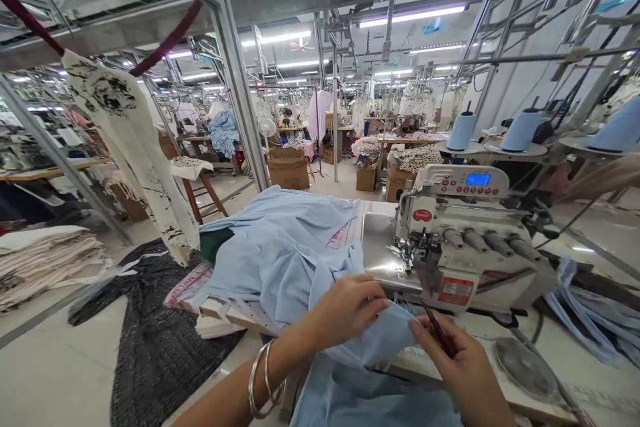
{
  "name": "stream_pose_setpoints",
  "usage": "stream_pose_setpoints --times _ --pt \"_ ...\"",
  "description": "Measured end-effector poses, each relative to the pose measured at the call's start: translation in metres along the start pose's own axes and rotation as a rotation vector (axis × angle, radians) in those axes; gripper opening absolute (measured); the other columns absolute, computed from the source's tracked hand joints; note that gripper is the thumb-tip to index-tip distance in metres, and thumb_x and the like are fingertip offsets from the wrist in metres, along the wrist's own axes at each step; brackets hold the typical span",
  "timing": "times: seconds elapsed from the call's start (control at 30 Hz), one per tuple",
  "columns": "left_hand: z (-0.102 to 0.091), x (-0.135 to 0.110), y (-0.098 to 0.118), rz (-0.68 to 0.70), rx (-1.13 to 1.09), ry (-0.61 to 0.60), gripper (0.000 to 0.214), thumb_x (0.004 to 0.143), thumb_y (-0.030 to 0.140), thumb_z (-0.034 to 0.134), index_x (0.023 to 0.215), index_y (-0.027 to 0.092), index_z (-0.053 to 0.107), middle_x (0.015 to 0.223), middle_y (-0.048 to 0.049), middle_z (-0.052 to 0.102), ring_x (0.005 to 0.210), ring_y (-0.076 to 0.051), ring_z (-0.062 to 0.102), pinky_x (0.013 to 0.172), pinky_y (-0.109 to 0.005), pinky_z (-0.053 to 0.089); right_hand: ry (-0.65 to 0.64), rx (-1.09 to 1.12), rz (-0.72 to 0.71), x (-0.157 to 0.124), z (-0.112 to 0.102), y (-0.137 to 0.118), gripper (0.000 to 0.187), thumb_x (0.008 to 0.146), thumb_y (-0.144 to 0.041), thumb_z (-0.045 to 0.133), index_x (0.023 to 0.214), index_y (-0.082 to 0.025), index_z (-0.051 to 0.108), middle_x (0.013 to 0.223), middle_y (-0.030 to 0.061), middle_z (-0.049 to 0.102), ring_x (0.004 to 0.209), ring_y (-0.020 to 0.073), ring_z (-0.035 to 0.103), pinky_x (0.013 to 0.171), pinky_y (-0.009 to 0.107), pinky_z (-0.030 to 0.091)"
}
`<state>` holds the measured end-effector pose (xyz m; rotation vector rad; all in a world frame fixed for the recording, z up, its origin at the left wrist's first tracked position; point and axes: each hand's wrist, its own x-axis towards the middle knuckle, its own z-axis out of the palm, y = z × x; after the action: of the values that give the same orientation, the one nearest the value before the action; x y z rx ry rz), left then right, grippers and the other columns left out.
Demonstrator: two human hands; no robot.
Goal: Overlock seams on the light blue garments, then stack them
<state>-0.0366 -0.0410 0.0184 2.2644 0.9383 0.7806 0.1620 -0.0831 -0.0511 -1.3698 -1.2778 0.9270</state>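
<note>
Light blue fabric [285, 247] lies in loose folds across the sewing table and hangs down in front of me. My left hand [347, 307] pinches an edge of it between thumb and fingers, just before the overlock machine [465, 240]. A short stretch of that edge is pulled taut across to my right hand [457, 353], whose thumb and forefinger grip it too. Tucked in the same hand is a small dark red pointed tool [441, 332], perhaps thread snips; its exact kind is unclear. Both hands are below the machine's metal plate [377, 247], apart from the needle area.
Blue thread cones [461, 130] stand behind the machine. More blue cloth strips [583, 320] lie at the right. On the left are a dark knitted garment [150, 340], a hanging patterned cloth [135, 140] and a fabric stack [45, 263]. A metal post [240, 80] rises behind the table.
</note>
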Motion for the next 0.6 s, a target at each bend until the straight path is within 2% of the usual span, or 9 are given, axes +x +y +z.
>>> stream_pose_setpoints --times 0.07,0.1,0.2,0.27,0.37,0.47,0.6 --pt "0.007 -0.008 0.002 0.057 0.139 0.057 0.022 0.093 0.024 0.046 0.082 0.016 0.062 0.085 -0.0061 0.063 0.077 -0.015 0.059 0.071 -0.024 0.044 0.05 -0.018 0.014 -0.002 -0.005 0.003 0.041 0.071 -0.057 0.065 0.08 -0.017 0.07 0.077 0.0026 0.069 0.074 0.0185 0.062 0.064 0.023 0.046" --pt "0.011 -0.012 0.003 0.052 0.135 0.075 0.022 0.093 0.024 0.044 0.083 0.016 0.063 0.087 -0.007 0.063 0.08 -0.015 0.06 0.073 -0.025 0.045 0.071 -0.033 0.031 -0.004 -0.007 0.002 0.041 0.071 -0.057 0.065 0.081 -0.018 0.07 0.079 0.0025 0.069 0.077 0.0191 0.062 0.066 0.023 0.046" --pt "0.026 -0.02 0.006 -0.096 -0.158 0.173 0.023 0.092 0.027 0.046 0.082 0.015 0.063 0.09 -0.0082 0.065 0.08 -0.016 0.062 0.073 -0.026 0.047 0.16 -0.088 0.102 -0.019 -0.006 -0.004 0.044 0.073 -0.062 0.061 0.086 -0.02 0.066 0.08 0.0014 0.068 0.08 0.0192 0.061 0.069 0.023 0.045" --pt "0.035 -0.023 0.008 -0.21 -0.414 0.242 0.022 0.089 0.03 0.052 0.078 0.015 0.063 0.099 -0.0097 0.066 0.085 -0.017 0.064 0.075 -0.026 0.048 0.176 -0.042 0.171 -0.034 0.0 -0.007 0.049 0.077 -0.068 0.053 0.083 -0.021 0.064 0.072 0.001 0.063 0.072 0.0176 0.058 0.064 0.023 0.044" --pt "0.041 -0.025 0.01 -0.283 -0.612 0.261 0.021 0.083 0.03 0.058 0.071 0.015 0.062 0.112 -0.011 0.067 0.097 -0.021 0.062 0.079 -0.028 0.046 -0.015 0.193 0.351 -0.05 0.013 -0.008 0.066 0.075 -0.08 0.041 0.064 -0.018 0.059 0.051 -0.0023 0.041 0.047 0.0106 0.039 0.046 0.022 0.031" --pt "0.042 -0.026 0.014 -0.297 -0.66 0.242 0.016 0.079 0.025 0.061 0.067 0.015 0.062 0.113 -0.0104 0.068 0.1 -0.022 0.061 0.082 -0.029 0.045 -0.227 0.356 0.48 -0.052 0.022 -0.008 0.072 0.067 -0.087 0.044 0.055 -0.016 0.052 0.046 -0.0085 0.02 0.041 0.0046 0.016 0.042 0.02 0.013" --pt "0.043 -0.025 0.015 -0.262 -0.664 0.211 0.012 0.076 0.017 0.061 0.064 0.015 0.062 0.108 -0.0102 0.07 0.101 -0.022 0.062 0.089 -0.031 0.045 -0.316 0.371 0.503 -0.041 0.029 -0.013 0.066 0.066 -0.083 0.051 0.056 -0.018 0.047 0.045 -0.0106 0.016 0.039 0.0033 0.01 0.04 0.02 0.006"
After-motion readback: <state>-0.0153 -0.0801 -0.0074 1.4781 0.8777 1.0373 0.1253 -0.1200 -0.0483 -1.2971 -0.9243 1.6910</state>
